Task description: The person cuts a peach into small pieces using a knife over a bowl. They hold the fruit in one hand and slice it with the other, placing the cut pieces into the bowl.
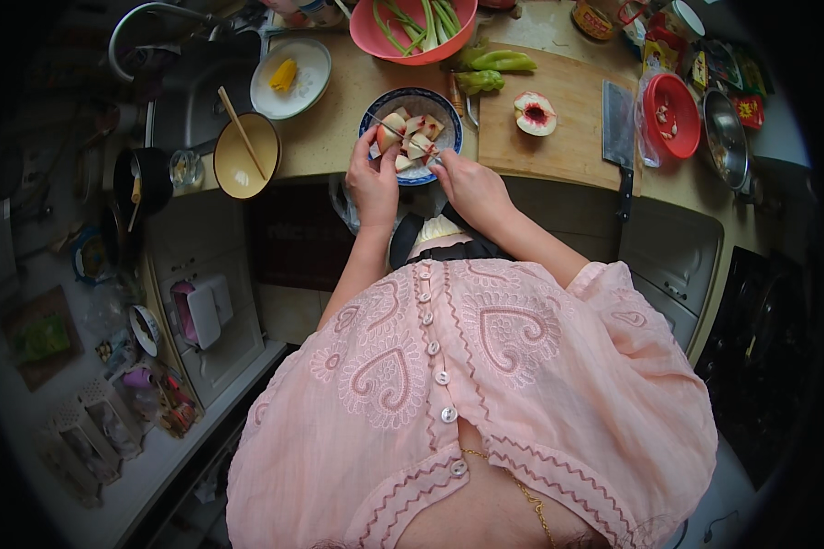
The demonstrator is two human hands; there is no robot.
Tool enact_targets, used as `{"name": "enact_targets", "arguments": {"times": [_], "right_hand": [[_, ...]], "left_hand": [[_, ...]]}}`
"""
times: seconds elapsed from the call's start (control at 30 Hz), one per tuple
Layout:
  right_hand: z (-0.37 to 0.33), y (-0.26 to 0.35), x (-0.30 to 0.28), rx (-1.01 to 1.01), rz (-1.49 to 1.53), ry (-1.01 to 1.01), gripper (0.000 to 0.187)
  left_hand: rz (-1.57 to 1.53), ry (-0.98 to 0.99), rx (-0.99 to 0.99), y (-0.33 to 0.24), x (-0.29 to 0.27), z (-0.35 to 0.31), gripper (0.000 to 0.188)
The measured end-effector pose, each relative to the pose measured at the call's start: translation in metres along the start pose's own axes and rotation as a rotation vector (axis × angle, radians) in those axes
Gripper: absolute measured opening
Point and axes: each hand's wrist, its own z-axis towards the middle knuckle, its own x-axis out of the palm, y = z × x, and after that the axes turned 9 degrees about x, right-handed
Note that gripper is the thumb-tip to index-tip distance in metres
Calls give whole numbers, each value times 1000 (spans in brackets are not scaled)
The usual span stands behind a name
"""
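Note:
My left hand (pixel 373 188) is closed around a piece of peach (pixel 389 135) with pale flesh and reddish skin, over a blue-rimmed bowl (pixel 366 123). My right hand (pixel 474 190) grips a small knife (pixel 434 158), whose thin blade lies across the peach piece, pointing up and left. Several cut peach chunks (pixel 421 145), some with dark red edges, lie in the bowl. To the right, a halved peach (pixel 535 114) rests cut side up on the wooden cutting board (pixel 558 160), its centre deep red. My fingers partly hide the knife's handle.
A cleaver (pixel 619 133) lies at the board's right, its handle past the counter edge. Green peppers (pixel 499 62) sit behind. Left are a yellow bowl (pixel 233 165) with chopsticks, a white plate (pixel 316 87) and the sink (pixel 197 110). A pink basin (pixel 366 37) and red basket (pixel 691 133) stand around.

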Motion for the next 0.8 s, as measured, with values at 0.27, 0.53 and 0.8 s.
{"name": "enact_targets", "arguments": {"times": [0.27, 0.53, 0.8], "right_hand": [[-1, -4, 2, -11, 42, -29, 24], [-4, -10, 3, -44, -23, -4, 23], [-5, -12, 4, -50, -9, 10, 23]], "left_hand": [[-665, 41, -352, 0, -5, 6, 36], [-926, 103, -578, 4, -21, 11, 33], [-1029, 175, -658, 2, -34, 13, 35]]}}
